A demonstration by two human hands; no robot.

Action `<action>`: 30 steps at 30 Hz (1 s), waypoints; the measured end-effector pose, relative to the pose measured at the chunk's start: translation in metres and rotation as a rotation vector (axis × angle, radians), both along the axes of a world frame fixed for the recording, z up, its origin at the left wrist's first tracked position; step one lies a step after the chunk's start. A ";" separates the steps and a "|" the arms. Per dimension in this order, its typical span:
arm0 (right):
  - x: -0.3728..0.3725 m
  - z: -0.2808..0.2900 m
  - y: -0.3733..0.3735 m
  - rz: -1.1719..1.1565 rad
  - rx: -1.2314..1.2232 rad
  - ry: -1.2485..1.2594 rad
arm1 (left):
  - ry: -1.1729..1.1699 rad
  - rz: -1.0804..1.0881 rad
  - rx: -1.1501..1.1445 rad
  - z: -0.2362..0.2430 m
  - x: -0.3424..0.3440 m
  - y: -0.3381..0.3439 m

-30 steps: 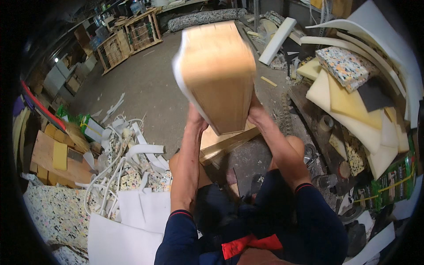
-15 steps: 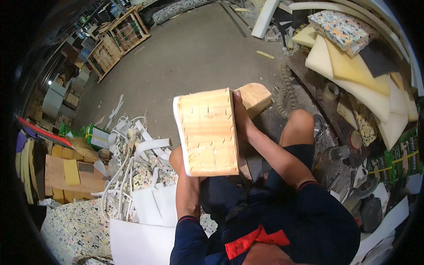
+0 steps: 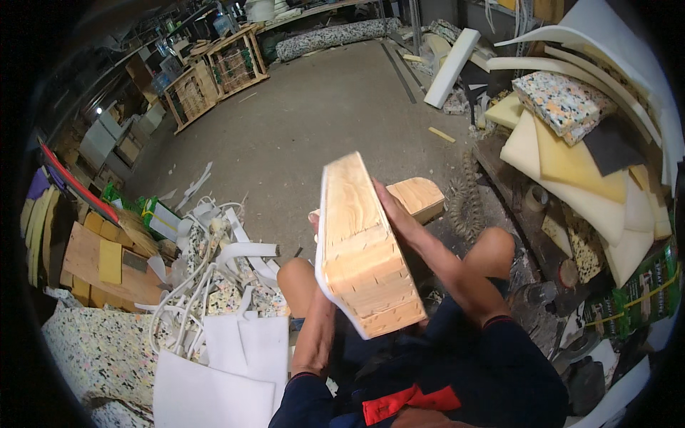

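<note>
While I watched, both hands' fingers [image 3: 391, 207] clamped the wooden block [image 3: 364, 250] above grey concrete floor [image 3: 321, 114]; green packages [image 3: 646, 296] lay right.

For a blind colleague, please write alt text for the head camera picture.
A seated person holds a wooden block edged with white foam up in both hands, the right hand on its far side and the left hand mostly hidden behind it. White foam strips lie on the concrete floor at left, and foam sheets are stacked at right.

foam sheets [image 3: 571, 160] rt, white strips [image 3: 214, 264] lt, wooden crates [image 3: 214, 75] bkgd
</note>
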State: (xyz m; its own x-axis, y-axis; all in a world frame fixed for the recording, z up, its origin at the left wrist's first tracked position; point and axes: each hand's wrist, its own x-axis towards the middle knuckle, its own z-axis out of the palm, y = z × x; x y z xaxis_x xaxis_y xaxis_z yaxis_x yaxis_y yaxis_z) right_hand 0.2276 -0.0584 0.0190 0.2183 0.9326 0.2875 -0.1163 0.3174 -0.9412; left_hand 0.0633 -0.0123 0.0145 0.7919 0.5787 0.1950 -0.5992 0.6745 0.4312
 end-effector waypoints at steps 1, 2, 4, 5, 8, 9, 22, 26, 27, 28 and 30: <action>0.006 0.010 0.007 0.050 -0.056 -0.066 | 0.018 0.073 0.036 -0.005 0.005 0.003; 0.011 0.021 0.017 0.107 -0.082 -0.123 | -0.014 0.133 0.078 -0.010 0.009 0.005; 0.022 0.045 0.030 0.157 -0.151 -0.348 | 0.083 0.381 0.165 -0.016 0.019 0.012; 0.028 0.056 0.034 0.214 -0.136 -0.438 | 0.086 0.452 0.158 -0.017 0.025 0.018; 0.037 0.078 0.040 0.314 -0.204 -0.730 | 0.068 0.599 0.049 -0.019 0.036 0.028; 0.036 0.082 0.041 0.299 -0.264 -0.744 | 0.084 0.569 -0.007 -0.018 0.039 0.032; 0.007 0.042 0.013 -0.017 0.086 -0.284 | 0.234 0.344 0.271 0.030 0.024 0.068; -0.008 0.027 0.002 -0.116 0.202 -0.048 | 0.587 0.103 0.533 0.066 0.034 0.092; -0.012 0.023 0.000 -0.158 0.228 0.004 | 0.680 0.065 0.610 0.073 0.042 0.098; -0.015 0.018 -0.002 -0.172 0.246 0.083 | 0.774 -0.016 0.685 0.079 0.051 0.106; -0.022 0.006 -0.004 -0.204 0.289 0.214 | 0.967 -0.076 0.907 0.086 0.075 0.125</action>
State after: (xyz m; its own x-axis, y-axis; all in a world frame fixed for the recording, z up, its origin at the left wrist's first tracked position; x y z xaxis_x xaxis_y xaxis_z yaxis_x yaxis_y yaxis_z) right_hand 0.2056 -0.0622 0.0252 0.4737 0.7515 0.4591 -0.2072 0.6018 -0.7713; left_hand 0.1385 0.1124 0.1003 0.8539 0.4918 -0.1704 0.2276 -0.0586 0.9720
